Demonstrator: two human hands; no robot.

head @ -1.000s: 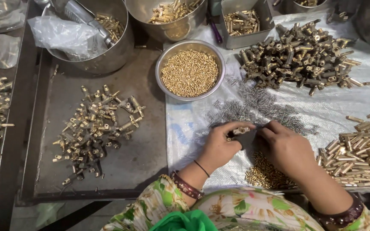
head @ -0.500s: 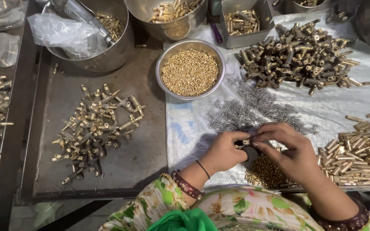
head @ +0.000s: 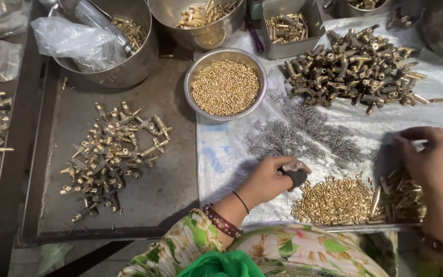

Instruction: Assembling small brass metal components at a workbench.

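Note:
My left hand (head: 270,177) is closed around a small brass part with a dark end (head: 294,173), held just above the white sheet (head: 221,159). My right hand (head: 431,159) has reached to the right and rests on the pile of long brass pins (head: 398,192), fingers curled over them. A heap of small brass pieces (head: 334,200) lies between my hands. A scatter of thin grey wire springs (head: 303,136) lies just beyond the left hand.
A steel bowl of small brass bits (head: 225,85) stands ahead. Brass fittings are heaped at the far right (head: 355,69) and spread on the dark tray (head: 111,149). Larger steel bowls (head: 114,46) and a metal box (head: 288,28) line the back.
My hands were together over one small part in front of me. Now the right hand has moved away to the right onto the pin pile; the left hand stays, still holding the part.

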